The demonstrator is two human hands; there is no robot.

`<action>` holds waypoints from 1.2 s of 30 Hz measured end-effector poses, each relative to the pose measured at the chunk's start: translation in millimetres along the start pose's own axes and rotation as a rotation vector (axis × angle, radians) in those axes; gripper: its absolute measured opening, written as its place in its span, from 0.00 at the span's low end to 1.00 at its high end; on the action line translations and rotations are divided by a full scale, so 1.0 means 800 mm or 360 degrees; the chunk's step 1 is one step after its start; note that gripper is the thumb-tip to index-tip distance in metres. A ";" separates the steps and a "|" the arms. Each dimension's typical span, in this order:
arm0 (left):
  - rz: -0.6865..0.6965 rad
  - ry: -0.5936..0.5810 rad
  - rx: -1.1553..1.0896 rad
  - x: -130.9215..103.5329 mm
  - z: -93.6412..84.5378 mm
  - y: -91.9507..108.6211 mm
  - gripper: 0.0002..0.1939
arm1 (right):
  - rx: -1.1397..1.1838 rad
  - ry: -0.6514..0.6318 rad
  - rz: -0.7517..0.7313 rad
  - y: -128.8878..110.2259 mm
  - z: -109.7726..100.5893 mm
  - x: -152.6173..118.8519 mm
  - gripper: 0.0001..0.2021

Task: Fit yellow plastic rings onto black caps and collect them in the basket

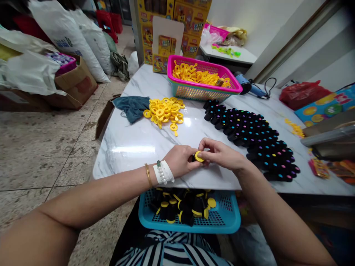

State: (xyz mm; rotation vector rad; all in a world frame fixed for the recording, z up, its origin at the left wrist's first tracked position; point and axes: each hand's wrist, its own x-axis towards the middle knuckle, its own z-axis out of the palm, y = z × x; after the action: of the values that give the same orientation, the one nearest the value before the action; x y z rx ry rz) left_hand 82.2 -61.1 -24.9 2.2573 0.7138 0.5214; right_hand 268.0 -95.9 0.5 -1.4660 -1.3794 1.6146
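Over the table's front edge, my left hand [181, 159] is closed around a small black piece with a yellow round cap [199, 156]. My right hand [219, 152] pinches the same capped piece from the other side, its fingers on the yellow disc. Most of the black body is hidden by my fingers. Below, a blue basket [230, 223] holds many black pieces with yellow caps [172, 210]. On the table beyond my hands lies a pile of yellow ring-shaped parts [165, 111]. To the right stand rows of black pieces with coloured dots [249, 127].
A pink-rimmed basket [205, 62] full of yellow ring parts stands at the back, before stacked yellow boxes [191, 22]. A dark teal cloth [131, 107] lies left of the pile. A blue cylindrical tool with a cord [253, 88] and a red bag [303, 94] sit back right.
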 end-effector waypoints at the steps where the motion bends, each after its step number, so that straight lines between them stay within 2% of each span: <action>1: -0.0018 -0.0013 -0.0031 0.002 0.000 0.000 0.09 | -0.0095 0.0007 -0.0028 -0.001 0.001 0.000 0.12; 4: -0.0088 -0.0068 -0.0095 0.004 0.000 0.001 0.10 | -0.0271 0.0107 -0.0188 0.006 0.010 -0.009 0.11; 7: -0.0164 -0.0107 0.0012 -0.001 0.001 0.003 0.11 | -0.0482 0.0250 -0.0555 0.025 0.025 -0.023 0.15; 9: -0.0073 -0.0144 0.0146 -0.008 -0.001 0.003 0.10 | -0.0628 0.0415 -0.0772 0.038 0.036 -0.035 0.14; 12: 0.0174 -0.0224 0.0297 -0.020 -0.015 -0.005 0.16 | -0.0651 0.0564 -0.0772 0.054 0.052 -0.063 0.13; 14: 0.0169 -0.0074 0.0452 -0.021 -0.034 -0.015 0.20 | -0.0684 0.0527 -0.0695 0.060 0.058 -0.088 0.14; 17: -0.0046 0.0257 0.0818 -0.009 -0.061 -0.034 0.18 | -0.0835 0.0359 -0.0619 0.063 0.058 -0.120 0.15; 19: -0.0148 0.0266 0.0977 0.001 -0.068 -0.041 0.14 | -0.0895 0.0278 -0.0643 0.061 0.052 -0.131 0.15; 21: -0.0147 0.0191 0.1004 0.004 -0.060 -0.040 0.11 | -0.0880 0.0359 -0.0793 0.058 0.042 -0.130 0.15; 23: -0.0047 0.0146 0.0949 -0.001 -0.041 -0.031 0.12 | -0.0896 0.0655 -0.0988 0.053 0.029 -0.119 0.13; 25: 0.0120 0.0109 0.0838 -0.010 -0.021 -0.019 0.16 | -0.1035 0.1002 -0.1079 0.046 0.017 -0.099 0.10; 27: 0.0256 0.0073 0.0656 -0.011 -0.008 -0.009 0.19 | -0.1209 0.1114 -0.1087 0.040 0.009 -0.076 0.11; 30: 0.0214 0.0118 0.0358 0.017 -0.008 -0.009 0.21 | -0.1450 0.0922 -0.1030 0.038 0.008 -0.044 0.20; 32: 0.0058 0.0250 0.0261 0.054 -0.014 -0.016 0.17 | -0.1582 0.0816 -0.1000 0.043 0.015 -0.031 0.24; 34: -0.0098 0.0391 0.0267 0.096 -0.018 -0.027 0.15 | -0.1670 0.0805 -0.0999 0.050 0.024 -0.028 0.26; 36: -0.0199 0.0448 0.0304 0.136 -0.015 -0.036 0.16 | -0.1712 0.0823 -0.0995 0.058 0.032 -0.034 0.29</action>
State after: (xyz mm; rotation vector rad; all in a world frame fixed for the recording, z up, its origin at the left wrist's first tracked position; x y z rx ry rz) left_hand 149.1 30.3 -20.4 2.3186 1.0794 0.7462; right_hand 261.4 -143.2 -34.9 -1.5311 -2.1677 0.0089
